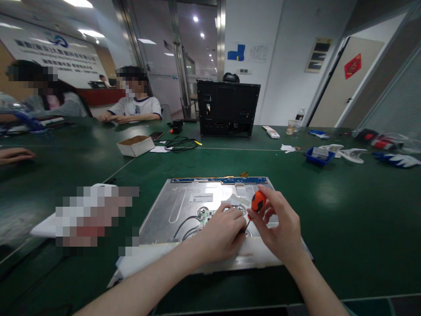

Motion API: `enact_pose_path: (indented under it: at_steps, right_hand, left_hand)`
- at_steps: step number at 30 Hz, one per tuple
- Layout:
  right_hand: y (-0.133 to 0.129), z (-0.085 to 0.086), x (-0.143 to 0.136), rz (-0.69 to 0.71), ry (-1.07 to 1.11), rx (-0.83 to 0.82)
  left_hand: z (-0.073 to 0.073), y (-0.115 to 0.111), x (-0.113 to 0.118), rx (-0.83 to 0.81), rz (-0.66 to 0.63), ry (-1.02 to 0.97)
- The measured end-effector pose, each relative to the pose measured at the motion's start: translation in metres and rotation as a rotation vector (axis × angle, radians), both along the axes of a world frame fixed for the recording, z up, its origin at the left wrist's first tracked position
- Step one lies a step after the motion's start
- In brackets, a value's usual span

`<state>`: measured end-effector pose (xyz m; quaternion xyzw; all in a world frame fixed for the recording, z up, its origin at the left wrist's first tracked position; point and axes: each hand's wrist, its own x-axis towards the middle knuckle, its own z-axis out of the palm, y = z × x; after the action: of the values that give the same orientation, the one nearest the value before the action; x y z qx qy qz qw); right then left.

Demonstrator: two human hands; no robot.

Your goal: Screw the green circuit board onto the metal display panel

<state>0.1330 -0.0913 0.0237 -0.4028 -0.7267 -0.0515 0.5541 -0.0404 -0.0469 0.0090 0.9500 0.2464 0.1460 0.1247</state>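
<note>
A flat silver display panel (179,206) lies on the green table in front of me. Along its far edge runs a blue circuit strip (226,180). Near its middle sits a small green circuit board (206,216) with black cables (184,226) leading off it. My right hand (279,224) is closed round the orange and black handle of a screwdriver (258,201), its shaft slanting down toward the panel. My left hand (225,230) rests over the board beside the screwdriver's tip, fingers curled downward. Whatever its fingertips hold is hidden.
A black monitor housing (228,107) stands at the far side. Behind the panel are a white box (135,145), coiled black cable (182,144) and a blue tray (319,156). A partly blurred white object (44,226) lies left. Other people sit at the table's far left.
</note>
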Motion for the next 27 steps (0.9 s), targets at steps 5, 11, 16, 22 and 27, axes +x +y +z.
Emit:
enact_pose_path:
  at_steps: [5, 11, 16, 22, 27]
  right_hand:
    - [-0.0023, 0.0020, -0.0016, -0.006, 0.008, -0.007]
    - [-0.0006, -0.0017, -0.0005, 0.010, 0.019, -0.008]
    - [0.0012, -0.0034, 0.0002, 0.007, 0.017, -0.009]
    - [-0.0006, -0.0013, -0.0005, 0.011, 0.008, -0.013]
    - [-0.0014, 0.0002, -0.0007, 0.009, -0.001, -0.004]
  left_hand:
    - [-0.0001, -0.0001, 0.0004, 0.002, 0.002, 0.007]
    - [-0.0031, 0.0016, 0.0016, 0.003, 0.009, 0.020]
    - [-0.0032, 0.0012, 0.0023, 0.002, 0.013, 0.026]
    - [0.0012, -0.0016, 0.0026, 0.005, 0.025, 0.025]
    - [-0.0009, 0.0003, 0.0029, 0.013, 0.019, 0.034]
